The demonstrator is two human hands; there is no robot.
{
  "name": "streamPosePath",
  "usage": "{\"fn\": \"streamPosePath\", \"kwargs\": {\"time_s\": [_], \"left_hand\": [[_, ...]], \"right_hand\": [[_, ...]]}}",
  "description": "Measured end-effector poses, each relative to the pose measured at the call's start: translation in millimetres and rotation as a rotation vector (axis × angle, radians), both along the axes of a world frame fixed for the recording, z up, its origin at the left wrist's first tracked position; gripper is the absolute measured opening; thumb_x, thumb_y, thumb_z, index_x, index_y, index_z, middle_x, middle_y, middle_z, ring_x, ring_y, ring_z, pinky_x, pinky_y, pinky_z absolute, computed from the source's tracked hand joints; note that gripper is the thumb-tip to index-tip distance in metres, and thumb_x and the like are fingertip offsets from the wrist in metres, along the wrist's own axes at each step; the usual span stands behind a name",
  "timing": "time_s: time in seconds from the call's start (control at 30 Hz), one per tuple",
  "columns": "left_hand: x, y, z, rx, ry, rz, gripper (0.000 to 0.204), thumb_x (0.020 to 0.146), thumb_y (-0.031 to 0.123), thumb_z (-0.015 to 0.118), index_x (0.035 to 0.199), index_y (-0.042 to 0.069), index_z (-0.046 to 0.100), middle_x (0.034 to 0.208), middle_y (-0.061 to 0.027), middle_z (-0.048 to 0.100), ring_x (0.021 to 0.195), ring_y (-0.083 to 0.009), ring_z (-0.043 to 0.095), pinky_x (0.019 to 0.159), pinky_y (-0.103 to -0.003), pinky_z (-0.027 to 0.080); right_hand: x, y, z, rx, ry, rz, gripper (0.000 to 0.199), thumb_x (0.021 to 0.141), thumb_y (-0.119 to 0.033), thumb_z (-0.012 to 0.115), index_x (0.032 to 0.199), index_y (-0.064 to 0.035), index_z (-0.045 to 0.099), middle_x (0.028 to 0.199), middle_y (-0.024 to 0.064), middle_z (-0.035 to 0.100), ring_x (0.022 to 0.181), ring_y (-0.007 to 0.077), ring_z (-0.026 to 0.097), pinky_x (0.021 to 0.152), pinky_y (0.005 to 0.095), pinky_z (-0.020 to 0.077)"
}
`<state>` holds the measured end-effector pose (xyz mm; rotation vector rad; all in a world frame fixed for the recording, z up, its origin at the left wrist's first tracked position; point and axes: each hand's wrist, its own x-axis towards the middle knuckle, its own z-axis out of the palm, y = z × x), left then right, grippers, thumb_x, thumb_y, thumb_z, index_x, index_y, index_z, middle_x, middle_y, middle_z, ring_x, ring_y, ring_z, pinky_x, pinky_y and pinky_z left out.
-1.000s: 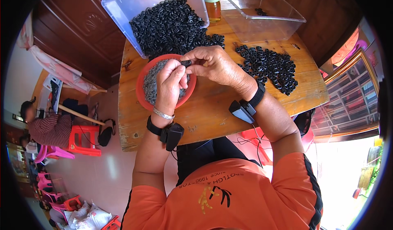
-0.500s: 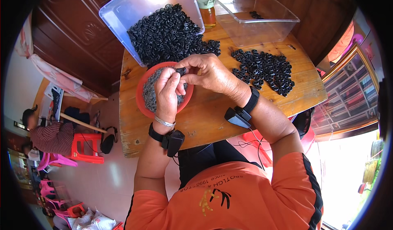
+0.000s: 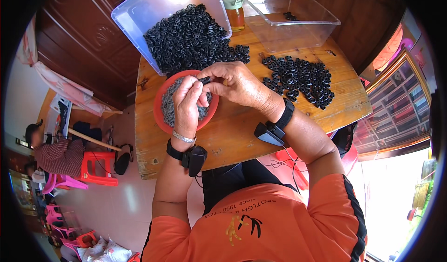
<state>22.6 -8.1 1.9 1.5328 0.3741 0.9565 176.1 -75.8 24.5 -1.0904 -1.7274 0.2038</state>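
A: Step in hand?

B: Fitting, by the look of it. Left hand (image 3: 187, 104) and right hand (image 3: 235, 82) met over the round red plastic bowl of small grey metal pieces (image 3: 164, 117). Small black rubber ring (image 3: 205, 80) pinched between fingertips of both, just above the bowl's 1 o'clock rim. Both grips closed on that ring; whether a grey piece sits inside, impossible to tell.

A: Next move?

B: Judged only: fine fingertip work, then a short carry. Loose heap of black rings (image 3: 298, 79) on the round wooden table (image 3: 233, 136) at 3 o'clock of the hands; clear plastic tub spilling black rings (image 3: 184, 31) at 12 o'clock; second clear tub, nearly bare (image 3: 286, 17), at 1 o'clock.

A: Edges and room?

B: Bowl close to the table's 9 o'clock edge, little margin there. Bare wood at 5 o'clock, between hands and body. Small amber jar with pale lid (image 3: 234, 11) standing between the tubs, apart from both hands.
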Motion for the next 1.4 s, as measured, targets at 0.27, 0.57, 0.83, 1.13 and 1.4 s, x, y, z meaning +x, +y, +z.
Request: {"fn": "streamPosePath", "kwargs": {"time_s": [0.27,0.57,0.83,1.13,1.4], "left_hand": [[0,-5,1,-0.019,-0.002,0.011,0.023,0.093,0.018,0.047,0.074,0.006,0.048,0.057,0.0013,0.046,0.051,-0.0051,0.042,0.048,-0.019,0.033],[4,-9,1,-0.158,-0.051,-0.026,0.023,0.093,0.020,0.044,0.075,0.005,0.048,0.058,-0.0020,0.048,0.049,-0.0086,0.044,0.048,-0.020,0.037],[3,-11,-2,-0.193,-0.083,-0.043,0.026,0.093,0.022,0.045,0.073,0.006,0.048,0.058,-0.0018,0.047,0.049,-0.0084,0.043,0.047,-0.020,0.036],[3,-5,-2,-0.058,-0.064,0.045,0.024,0.093,0.020,0.047,0.073,0.006,0.049,0.061,0.0028,0.045,0.050,-0.0036,0.039,0.047,-0.019,0.033],[7,-8,0,-0.004,0.058,0.037,0.029,0.093,0.021,0.043,0.068,0.008,0.046,0.058,0.0011,0.045,0.051,-0.0069,0.041,0.048,-0.021,0.033]], "right_hand": [[0,1,-1,0.036,-0.023,0.017,0.024,0.076,-0.006,0.070,0.098,-0.0024,0.064,0.088,0.0116,0.066,0.081,0.0259,0.066,0.070,0.0325,0.0522],[3,3,-5,-0.004,-0.023,0.006,0.021,0.077,-0.009,0.070,0.096,-0.0020,0.064,0.082,0.0121,0.067,0.079,0.0264,0.067,0.069,0.0320,0.0524],[2,-1,0,-0.170,0.065,0.041,0.015,0.083,-0.013,0.067,0.092,-0.0010,0.066,0.079,0.0090,0.066,0.076,0.0179,0.066,0.068,0.0289,0.0518],[63,-3,43,0.087,0.093,-0.557,0.014,0.082,-0.012,0.067,0.090,-0.0007,0.069,0.075,0.0056,0.068,0.069,0.0082,0.061,0.064,0.0251,0.0501],[166,-5,62,0.110,-0.614,-1.075,0.024,0.080,-0.022,0.061,0.099,-0.0085,0.069,0.078,0.0141,0.066,0.071,0.0291,0.064,0.066,0.0359,0.0505]]}}
